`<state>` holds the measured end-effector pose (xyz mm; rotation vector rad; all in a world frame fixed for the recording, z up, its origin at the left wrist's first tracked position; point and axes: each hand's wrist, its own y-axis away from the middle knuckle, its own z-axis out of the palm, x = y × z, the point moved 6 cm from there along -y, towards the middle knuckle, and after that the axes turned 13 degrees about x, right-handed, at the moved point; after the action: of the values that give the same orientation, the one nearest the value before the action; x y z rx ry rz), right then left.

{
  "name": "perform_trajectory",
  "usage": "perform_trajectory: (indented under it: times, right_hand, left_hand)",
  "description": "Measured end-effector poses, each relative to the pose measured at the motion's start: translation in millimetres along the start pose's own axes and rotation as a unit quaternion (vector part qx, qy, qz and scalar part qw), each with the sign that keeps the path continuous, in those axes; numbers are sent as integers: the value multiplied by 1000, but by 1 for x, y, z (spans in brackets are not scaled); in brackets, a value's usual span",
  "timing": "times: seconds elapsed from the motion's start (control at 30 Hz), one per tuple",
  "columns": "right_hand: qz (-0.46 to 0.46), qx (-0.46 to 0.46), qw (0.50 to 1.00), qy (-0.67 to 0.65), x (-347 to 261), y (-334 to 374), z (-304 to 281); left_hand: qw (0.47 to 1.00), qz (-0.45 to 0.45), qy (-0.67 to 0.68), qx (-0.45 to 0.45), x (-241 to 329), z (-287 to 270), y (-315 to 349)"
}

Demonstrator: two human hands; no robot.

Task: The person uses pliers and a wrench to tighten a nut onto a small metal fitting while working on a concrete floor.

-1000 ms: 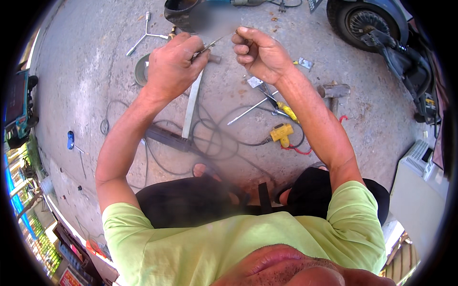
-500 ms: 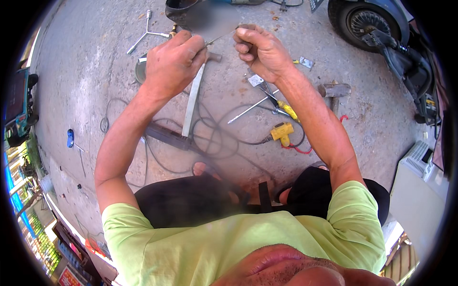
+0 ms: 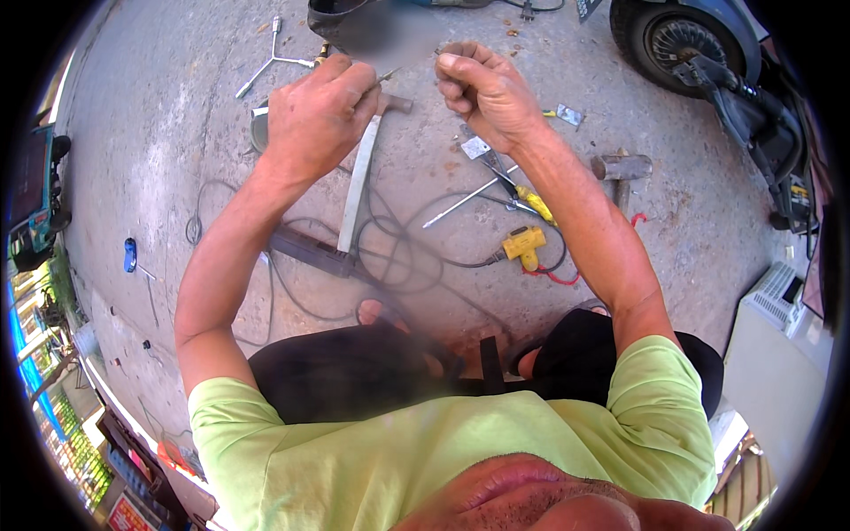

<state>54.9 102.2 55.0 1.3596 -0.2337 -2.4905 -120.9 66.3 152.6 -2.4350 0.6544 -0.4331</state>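
My left hand (image 3: pixel 320 113) is closed in a pinch, with a short thin piece like wire (image 3: pixel 388 76) poking out past its fingertips. Across a small gap, my right hand (image 3: pixel 485 96) is closed too, thumb against curled fingers. Something tiny and dark shows at its fingertips, too small to name. Below my left hand lies a hammer (image 3: pixel 359 188) with a pale metal shaft and dark grip; part of a round dark object (image 3: pixel 259 131) shows beside the wrist. Under my right forearm are a yellow-handled tool (image 3: pixel 535 203) and a yellow socket connector (image 3: pixel 524 245) on a cable.
A three-armed wrench (image 3: pixel 274 60) and a black container (image 3: pixel 339 25) lie ahead. A short-handled mallet (image 3: pixel 622 166) rests at the right, below a scooter wheel (image 3: pixel 680 46). Cable loops (image 3: pixel 390 239) cover the concrete before my feet. A white appliance (image 3: pixel 770 336) stands far right.
The thin piece stretched almost from hand to hand before; now it ends shortly past my left fingertips, leaving a gap. My left hand has shifted slightly left.
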Motion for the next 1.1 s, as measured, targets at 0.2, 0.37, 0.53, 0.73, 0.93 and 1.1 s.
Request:
perform_trajectory:
  times: [0.2, 0.37, 0.53, 0.73, 0.93, 1.1]
  right_hand:
    - [-40, 28, 999, -3, -5, 2, 1]
    - [-74, 18, 997, 20, -5, 0, -1]
    - [-71, 36, 996, 40, -1, 0, -2]
    - [-112, 89, 982, 121, -4, -1, -6]
    - [-50, 69, 995, 45, 0, -2, -8]
    - [21, 46, 998, -31, 6, -1, -3]
  left_hand:
    - [999, -29, 38, -17, -3, 2, 0]
    - [984, -104, 123, -73, -4, 5, -2]
    - [953, -201, 190, -121, -10, 8, 2]
    - [936, -227, 236, -125, -13, 7, 2]
    - [933, -233, 260, -93, -17, 5, 1]
    - [933, -230, 262, -89, -18, 7, 1]
